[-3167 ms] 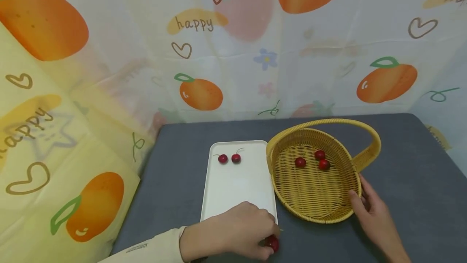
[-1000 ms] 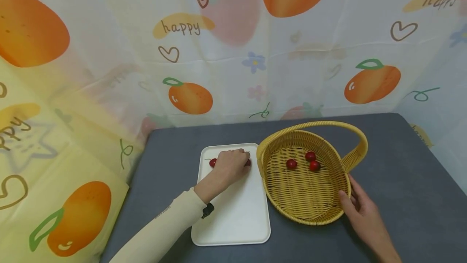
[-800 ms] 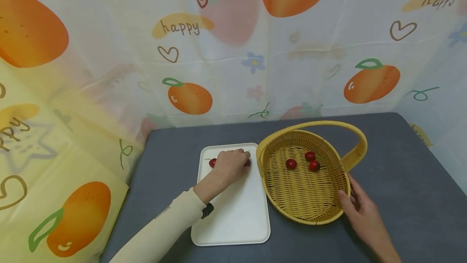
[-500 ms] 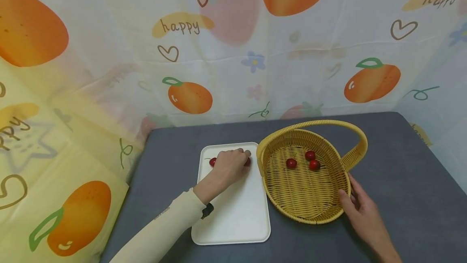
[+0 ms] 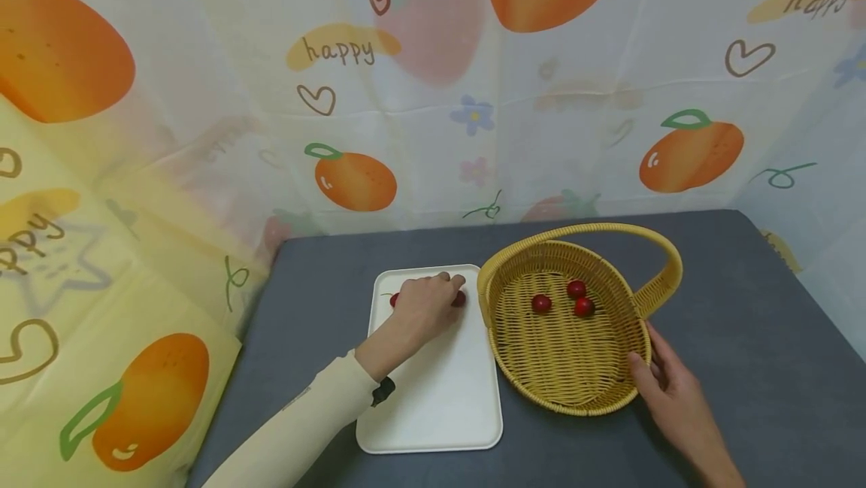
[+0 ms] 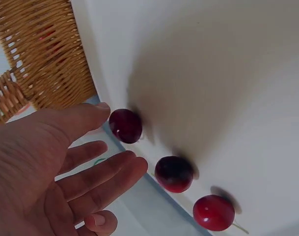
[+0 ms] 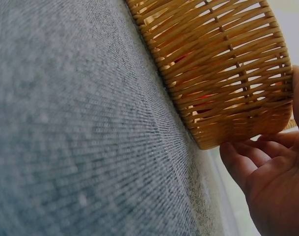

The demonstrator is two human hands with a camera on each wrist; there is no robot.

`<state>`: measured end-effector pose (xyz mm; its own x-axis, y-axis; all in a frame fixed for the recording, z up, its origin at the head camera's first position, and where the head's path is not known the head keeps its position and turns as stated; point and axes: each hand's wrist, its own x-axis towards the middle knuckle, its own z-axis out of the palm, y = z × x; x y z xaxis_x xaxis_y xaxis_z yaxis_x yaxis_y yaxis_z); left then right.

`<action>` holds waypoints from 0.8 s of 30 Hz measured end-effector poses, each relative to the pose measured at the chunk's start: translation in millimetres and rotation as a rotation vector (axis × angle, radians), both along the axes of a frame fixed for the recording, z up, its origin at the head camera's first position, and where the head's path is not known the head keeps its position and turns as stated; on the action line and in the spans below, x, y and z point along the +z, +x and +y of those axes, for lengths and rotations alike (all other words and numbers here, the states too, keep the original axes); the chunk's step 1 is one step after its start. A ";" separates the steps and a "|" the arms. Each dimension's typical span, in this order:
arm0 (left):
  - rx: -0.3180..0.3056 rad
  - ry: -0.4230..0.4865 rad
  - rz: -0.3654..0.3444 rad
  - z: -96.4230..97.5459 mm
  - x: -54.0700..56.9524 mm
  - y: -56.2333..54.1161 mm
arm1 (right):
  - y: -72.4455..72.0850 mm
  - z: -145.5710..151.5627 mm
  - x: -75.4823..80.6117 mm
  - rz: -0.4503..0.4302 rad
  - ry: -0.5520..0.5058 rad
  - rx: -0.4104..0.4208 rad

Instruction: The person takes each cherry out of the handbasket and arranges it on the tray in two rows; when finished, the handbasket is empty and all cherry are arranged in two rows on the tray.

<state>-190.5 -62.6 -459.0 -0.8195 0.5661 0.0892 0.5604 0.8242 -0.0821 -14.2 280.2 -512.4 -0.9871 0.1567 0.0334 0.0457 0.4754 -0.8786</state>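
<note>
A: How is the step over the white tray (image 5: 440,398) best done?

B: The left hand (image 5: 425,307) should be held low, with a single fruit met by thumb and fingertip only. A cherry is likely to roll if nudged, so its neighbours should be cleared by the other fingers. Meanwhile, the wicker basket (image 5: 575,371) is best steadied by the right hand (image 5: 673,394).

A: Is anything gripped?

B: Nothing is seen gripped by the left hand; its fingers are parted and loosely extended. The basket's side is held by the right hand, with the thumb at the rim and the fingers against the outside.

A: And where are the cherries?

B: Three are lined up along the tray's far end. The inner cherry (image 6: 125,127), nearest the basket, is placed just beside the left thumb tip; whether it is touched cannot be told. The middle cherry (image 6: 174,175) is found near the fingertips, and the outer cherry (image 6: 214,212) farther along. Three basket cherries (image 5: 541,303) are seen on the woven floor, between the hands.
</note>
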 end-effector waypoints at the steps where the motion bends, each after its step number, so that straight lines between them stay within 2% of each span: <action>1: -0.007 0.007 0.015 -0.9 1.3 1.4 | 0.0 0.0 0.0 0.001 0.001 0.000; 7: -0.055 0.016 0.102 -7.1 9.1 12.3 | -0.3 1.4 0.3 -0.004 0.000 0.004; 14: -0.093 0.088 0.135 -15.0 15.5 24.8 | -0.4 2.6 1.4 -0.012 0.016 -0.001; 20: -0.084 0.075 0.072 -19.8 26.7 39.9 | 0.3 1.4 1.1 -0.008 0.015 -0.008; 22: -0.068 0.093 0.027 -21.7 34.6 47.4 | 0.0 1.3 0.1 -0.011 0.004 -0.002; 24: -0.056 0.143 -0.054 -23.4 44.3 56.2 | -0.6 1.6 -0.8 -0.007 0.000 -0.001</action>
<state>-134.2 -86.0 -414.7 -0.7929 0.5957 0.1286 0.6061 0.7927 0.0655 -14.7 281.8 -513.3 -0.9872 0.1575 0.0260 0.0527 0.4754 -0.8782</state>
